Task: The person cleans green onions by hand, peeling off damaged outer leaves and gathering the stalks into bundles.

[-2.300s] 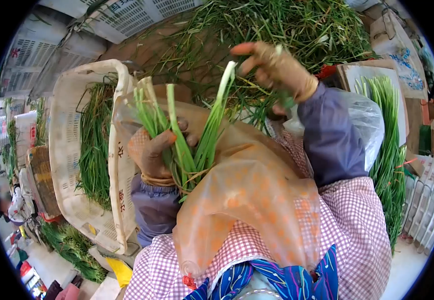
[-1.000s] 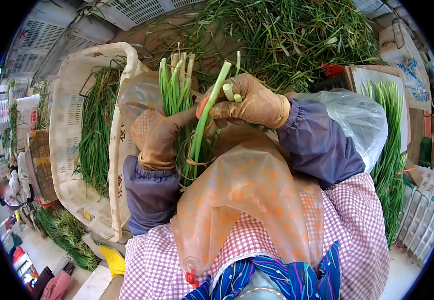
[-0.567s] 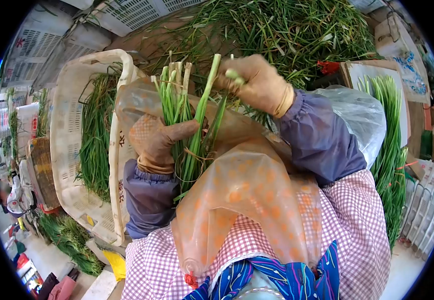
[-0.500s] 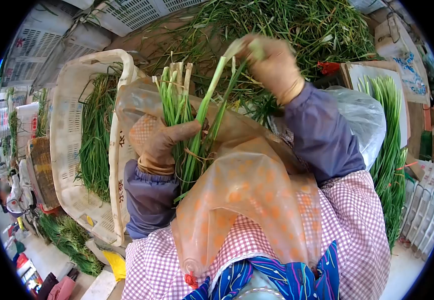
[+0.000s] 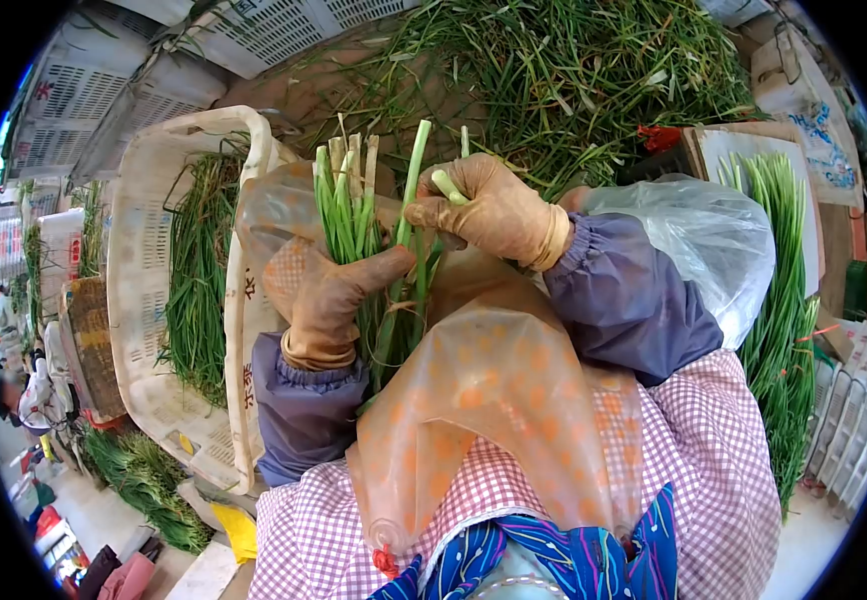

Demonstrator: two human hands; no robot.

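Observation:
My left hand [image 5: 329, 295], in a brown stained glove, is wrapped round a bunch of green stalks [image 5: 347, 215] with pale cut ends upward. Just to its right my right hand [image 5: 499, 210], gloved too, pinches one or more stalks between thumb and fingers, and a short pale stalk end [image 5: 449, 187] sticks out beside the forefinger. The lower leaves of the bunch hang down against an orange-spotted translucent plastic apron [image 5: 484, 370]. My right fingertips are partly hidden behind the stalks and the thumb.
A white plastic crate [image 5: 239, 330] with green leaves stands at the left. A large heap of loose greens [image 5: 614, 80] lies ahead. At the right are a long tied bundle [image 5: 784, 340] and a clear plastic bag [image 5: 699, 240]. A person [image 5: 34, 395] is at the far left.
My right hand has come down and back from above the heap to the stalks beside my left hand. My left hand has stayed round the bunch.

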